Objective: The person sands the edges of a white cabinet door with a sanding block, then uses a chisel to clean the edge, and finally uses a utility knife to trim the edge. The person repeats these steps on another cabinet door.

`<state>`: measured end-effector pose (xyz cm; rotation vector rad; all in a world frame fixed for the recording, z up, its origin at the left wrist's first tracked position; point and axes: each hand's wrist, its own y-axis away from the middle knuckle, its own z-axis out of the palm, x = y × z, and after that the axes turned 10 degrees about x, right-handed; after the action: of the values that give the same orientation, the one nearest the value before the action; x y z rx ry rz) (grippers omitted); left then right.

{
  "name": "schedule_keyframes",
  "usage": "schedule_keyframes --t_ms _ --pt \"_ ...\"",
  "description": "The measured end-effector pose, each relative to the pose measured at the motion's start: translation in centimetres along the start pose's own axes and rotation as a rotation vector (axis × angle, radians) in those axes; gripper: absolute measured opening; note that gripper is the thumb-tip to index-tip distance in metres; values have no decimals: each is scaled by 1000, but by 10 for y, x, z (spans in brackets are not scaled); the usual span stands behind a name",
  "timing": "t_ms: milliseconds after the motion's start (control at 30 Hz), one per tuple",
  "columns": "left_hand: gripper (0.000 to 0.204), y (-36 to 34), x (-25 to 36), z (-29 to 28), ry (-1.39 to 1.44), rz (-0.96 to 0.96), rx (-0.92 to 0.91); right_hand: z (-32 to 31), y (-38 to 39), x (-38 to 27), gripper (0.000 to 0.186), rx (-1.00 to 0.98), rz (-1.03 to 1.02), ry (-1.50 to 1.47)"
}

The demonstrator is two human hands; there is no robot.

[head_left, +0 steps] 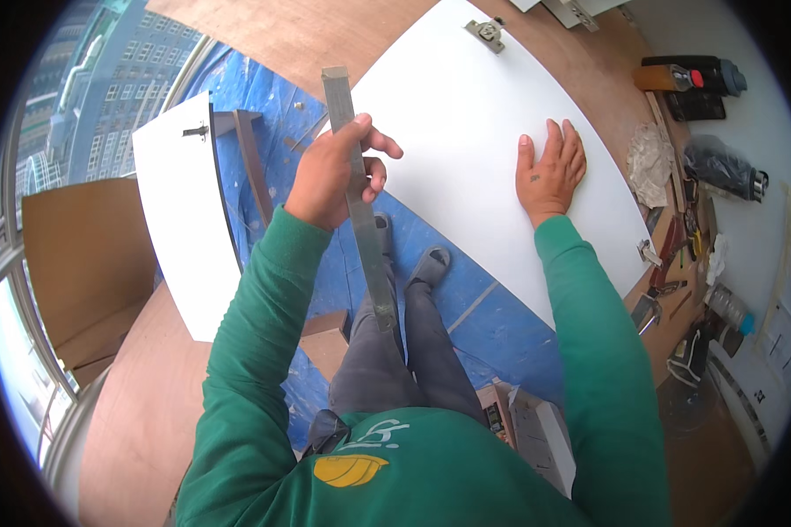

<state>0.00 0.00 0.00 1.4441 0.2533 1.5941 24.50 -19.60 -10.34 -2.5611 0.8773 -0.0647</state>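
Ruler [360,198]: a long steel strip, gripped near its upper half by the closed left hand [330,171], held in the air over the legs and blue floor sheet [492,325]. The right hand [549,171] lies flat and open on the white panel [466,132], pinning it. Best to lay the ruler down flat, square to the panel's near edge, clear of the hinge [486,33] at the far end. Right of the panel tools crowd; to the left there is room.

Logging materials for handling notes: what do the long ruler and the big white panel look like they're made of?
Long grey straight ruler, in the left hand's grip: likely steel, dull brushed grey sheen. Large white flat panel under the right hand: probably laminated board, smooth matte face, metal hinge fitted.
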Motion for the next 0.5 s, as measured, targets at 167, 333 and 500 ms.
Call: schedule_keyframes --t_ms 167,333,500 --pt "21 5 -47 53 46 -41 38 -2 -7 -3 54 27 105 -76" --pt "26 39 -97 89 137 -219 -24 -16 -6 11 54 22 151 -102" --pt "38 112 -151 78 -7 -32 136 -17 -1 19 52 141 163 -213"
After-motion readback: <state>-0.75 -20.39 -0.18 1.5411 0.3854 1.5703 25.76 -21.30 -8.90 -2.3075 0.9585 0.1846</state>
